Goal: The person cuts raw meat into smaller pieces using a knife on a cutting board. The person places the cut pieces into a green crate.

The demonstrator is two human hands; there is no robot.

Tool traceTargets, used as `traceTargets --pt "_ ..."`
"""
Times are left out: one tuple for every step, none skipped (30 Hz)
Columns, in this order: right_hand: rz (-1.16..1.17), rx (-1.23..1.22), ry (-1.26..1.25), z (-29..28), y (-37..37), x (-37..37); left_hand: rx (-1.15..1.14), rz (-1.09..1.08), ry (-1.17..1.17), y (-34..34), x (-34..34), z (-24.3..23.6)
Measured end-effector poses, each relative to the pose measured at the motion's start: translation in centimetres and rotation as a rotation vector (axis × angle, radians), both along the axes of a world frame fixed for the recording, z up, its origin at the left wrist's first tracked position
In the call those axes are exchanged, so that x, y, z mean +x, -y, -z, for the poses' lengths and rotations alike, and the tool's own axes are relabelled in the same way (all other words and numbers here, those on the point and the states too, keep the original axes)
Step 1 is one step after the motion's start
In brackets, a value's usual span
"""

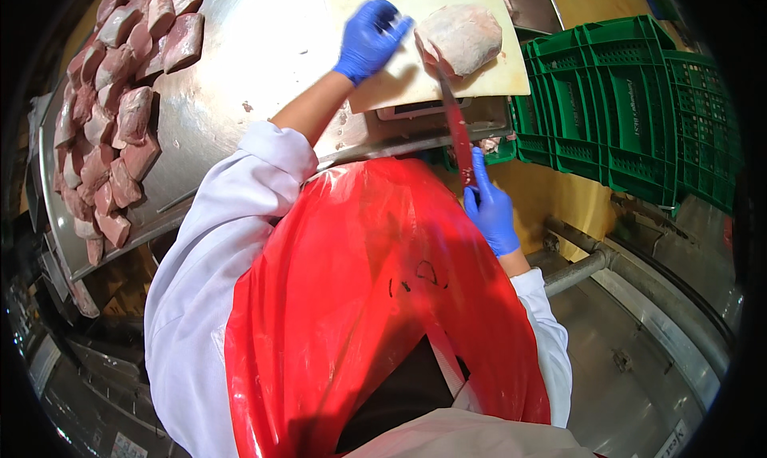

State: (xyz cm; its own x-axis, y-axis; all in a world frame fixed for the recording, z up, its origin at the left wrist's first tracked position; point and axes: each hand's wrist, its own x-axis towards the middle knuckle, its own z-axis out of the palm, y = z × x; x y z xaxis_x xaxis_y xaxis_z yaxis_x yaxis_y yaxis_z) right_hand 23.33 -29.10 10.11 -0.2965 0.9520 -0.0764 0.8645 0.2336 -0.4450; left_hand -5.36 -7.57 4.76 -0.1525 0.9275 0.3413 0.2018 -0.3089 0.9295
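A large pale piece of raw meat (462,39) lies near the right side of a cream cutting board (375,99). My right hand (490,215), in a blue glove, is closed round the handle of a long knife (456,126). The blade points away from me and looks red along much of its length. Its far end lies against the left edge of the meat; whether it cuts in, I cannot tell. My left hand (370,41), also blue-gloved, hovers over the board just left of the meat. Its fingers are partly curled, one digit reaches toward the meat, and nothing shows in its grasp.
Many cut meat pieces (120,107) are heaped at the left of the metal table (240,79). Green plastic crates (607,107) stand to the right. A metal pipe rail (579,270) runs low at the right. My red apron (359,258) hangs close to the table's front edge.
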Motion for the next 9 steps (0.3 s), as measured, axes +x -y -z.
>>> traceTargets --pt "0.068 -0.005 -0.106 -0.3 0.2 0.1 0.001 0.046 -0.139 1.0 1.0 -0.4" --pt "0.140 -0.009 -0.209 -0.6 0.5 0.1 0.003 0.096 -0.274 2.0 2.0 -1.5" --pt "0.173 0.060 -0.213 -0.7 -0.1 -0.3 0.013 0.088 -0.413 2.4 2.8 -1.1" --pt "0.204 0.083 -0.199 -1.0 -1.1 -1.0 -0.040 0.100 -0.405 2.3 2.9 -0.6" --pt "0.238 0.107 -0.184 -1.8 -2.2 -2.0 -0.079 0.096 -0.374 2.0 2.7 0.1" --pt "0.266 0.134 -0.175 -2.2 -3.6 -3.1 -0.116 0.084 -0.349 1.6 2.3 0.7" --pt "0.248 0.194 -0.168 -2.2 -4.8 -4.2 -0.125 0.105 -0.328 1.4 2.1 1.0" --pt "0.232 0.256 -0.162 -2.0 -6.2 -5.2 -0.134 0.129 -0.309 1.2 2.0 1.2" --pt "0.216 0.317 -0.157 -1.5 -7.7 -6.3 -0.143 0.152 -0.292 1.0 1.8 1.3"
